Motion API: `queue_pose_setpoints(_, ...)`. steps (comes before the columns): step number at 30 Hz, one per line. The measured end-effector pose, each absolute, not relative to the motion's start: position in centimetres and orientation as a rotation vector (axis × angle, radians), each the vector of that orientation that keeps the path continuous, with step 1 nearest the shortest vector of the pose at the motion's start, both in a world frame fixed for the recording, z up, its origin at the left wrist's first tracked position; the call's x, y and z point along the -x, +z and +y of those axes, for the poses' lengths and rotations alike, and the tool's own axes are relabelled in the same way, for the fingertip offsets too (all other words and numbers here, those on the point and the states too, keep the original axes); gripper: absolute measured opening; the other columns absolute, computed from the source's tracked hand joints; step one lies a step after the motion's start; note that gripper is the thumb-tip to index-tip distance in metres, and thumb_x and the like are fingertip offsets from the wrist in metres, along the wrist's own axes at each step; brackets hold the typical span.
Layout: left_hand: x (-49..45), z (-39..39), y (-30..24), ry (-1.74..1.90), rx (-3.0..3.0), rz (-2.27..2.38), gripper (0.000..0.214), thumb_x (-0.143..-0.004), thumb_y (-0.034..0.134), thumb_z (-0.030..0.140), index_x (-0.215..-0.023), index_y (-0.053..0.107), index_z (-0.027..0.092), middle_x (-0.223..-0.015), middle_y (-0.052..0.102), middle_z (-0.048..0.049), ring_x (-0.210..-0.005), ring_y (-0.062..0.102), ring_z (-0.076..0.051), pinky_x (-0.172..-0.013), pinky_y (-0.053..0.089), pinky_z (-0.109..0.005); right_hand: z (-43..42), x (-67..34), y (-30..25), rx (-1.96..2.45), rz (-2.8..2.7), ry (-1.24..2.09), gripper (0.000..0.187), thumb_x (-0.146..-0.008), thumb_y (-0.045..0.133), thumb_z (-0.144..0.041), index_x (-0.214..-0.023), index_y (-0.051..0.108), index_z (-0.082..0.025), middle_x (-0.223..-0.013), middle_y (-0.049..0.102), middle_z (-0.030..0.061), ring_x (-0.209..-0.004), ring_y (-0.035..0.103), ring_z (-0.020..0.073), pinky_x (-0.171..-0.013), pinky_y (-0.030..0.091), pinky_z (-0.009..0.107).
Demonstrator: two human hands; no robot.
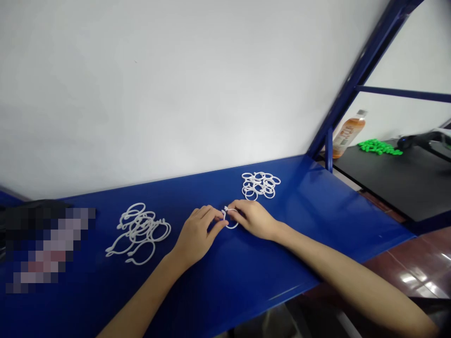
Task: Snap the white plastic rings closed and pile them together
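My left hand (197,232) and my right hand (254,218) meet over the middle of a blue shelf (246,272). Both pinch one white plastic ring (230,220) that rests on the shelf between them, fingers closed on its top end. To the left lies a loose pile of open white rings (139,232). Just behind my right hand lies a tighter pile of closed white rings (260,184).
A white wall stands behind the shelf. A blue frame post (355,80) rises at the right. Beyond it, a black table (398,180) carries an orange drink bottle (348,134), a heap of green pieces (378,148) and a dark device (423,140). A blurred patch covers the left edge.
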State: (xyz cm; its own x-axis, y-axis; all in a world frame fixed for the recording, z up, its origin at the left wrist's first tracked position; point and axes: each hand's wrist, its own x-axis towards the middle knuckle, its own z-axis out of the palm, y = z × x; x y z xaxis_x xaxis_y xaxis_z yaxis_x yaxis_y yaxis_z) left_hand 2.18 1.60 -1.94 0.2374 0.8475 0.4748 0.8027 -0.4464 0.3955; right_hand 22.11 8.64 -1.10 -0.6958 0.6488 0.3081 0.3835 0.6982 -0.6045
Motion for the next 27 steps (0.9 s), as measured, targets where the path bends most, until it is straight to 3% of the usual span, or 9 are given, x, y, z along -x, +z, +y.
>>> queue_pose_setpoints(3, -2.2, 1.7, -1.5, 1.063, -2.250, 1.556, 0.020, -0.098, 0.052, 0.036, -0.086, 0.062, 0.023, -0.084, 0.069, 0.0011, -0.079, 0.064, -0.015, -0.077, 0.049, -0.030, 9.1, -22.5, -0.9, 0.655, -2.403, 0.695, 0.023, -0.104, 0.048, -0.028, -0.107, 0.068, -0.017, -0.100, 0.073, 0.0069, -0.088, 0.068, 0.0161, -0.080, 0.050, 0.028)
queue_pose_setpoints(9, -2.4, 1.6, -1.1, 1.104, -1.973, 1.528, 0.019, -0.092, 0.059, 0.036, -0.107, 0.065, 0.025, -0.090, 0.074, 0.0007, -0.077, 0.068, -0.016, -0.063, 0.051, -0.026, 8.9, -22.5, -0.6, 0.541, -2.457, 0.818, 0.028, -0.104, 0.047, -0.029, -0.100, 0.071, -0.016, -0.086, 0.074, 0.0036, -0.078, 0.067, 0.0144, -0.075, 0.050, 0.026)
queue_pose_setpoints(16, -2.3, 1.7, -0.8, 1.135, -1.987, 1.595, 0.017, -0.091, 0.060, 0.038, -0.083, 0.067, 0.024, -0.080, 0.071, 0.0015, -0.069, 0.063, -0.014, -0.066, 0.051, -0.026, 8.5, -22.4, -0.8, 0.676, -2.393, 0.641, 0.025, -0.102, 0.052, -0.036, -0.111, 0.068, -0.019, -0.107, 0.073, 0.0073, -0.092, 0.068, 0.0166, -0.083, 0.053, 0.030)
queue_pose_setpoints(20, -2.1, 1.9, -0.9, 1.178, -1.883, 1.723, 0.023, -0.090, 0.060, 0.042, -0.079, 0.065, 0.023, -0.075, 0.068, 0.0023, -0.066, 0.060, -0.013, -0.066, 0.049, -0.027, 8.4, -22.7, -0.5, 0.621, -2.403, 0.560, 0.036, -0.096, 0.061, -0.044, -0.119, 0.063, -0.017, -0.102, 0.071, 0.0084, -0.090, 0.068, 0.0189, -0.079, 0.055, 0.033)
queue_pose_setpoints(23, -2.1, 1.9, -0.8, 1.155, -1.749, 1.666, 0.029, -0.089, 0.060, 0.048, -0.078, 0.064, 0.022, -0.071, 0.066, 0.0026, -0.064, 0.059, -0.013, -0.063, 0.046, -0.026, 8.2, -22.7, -0.5, 0.544, -2.428, 0.481, 0.029, -0.102, 0.052, -0.033, -0.124, 0.060, -0.017, -0.107, 0.072, 0.0099, -0.092, 0.069, 0.0189, -0.081, 0.056, 0.034)
queue_pose_setpoints(27, -2.1, 1.7, -1.0, 1.141, -1.606, 1.447, 0.031, -0.085, 0.066, 0.051, -0.084, 0.063, 0.021, -0.075, 0.066, 0.0015, -0.068, 0.060, -0.013, -0.063, 0.046, -0.025, 8.1, -22.8, -0.3, 0.580, -2.319, 0.511, 0.022, -0.104, 0.046, -0.027, -0.115, 0.063, -0.019, -0.108, 0.074, 0.0072, -0.092, 0.071, 0.0158, -0.081, 0.056, 0.029)
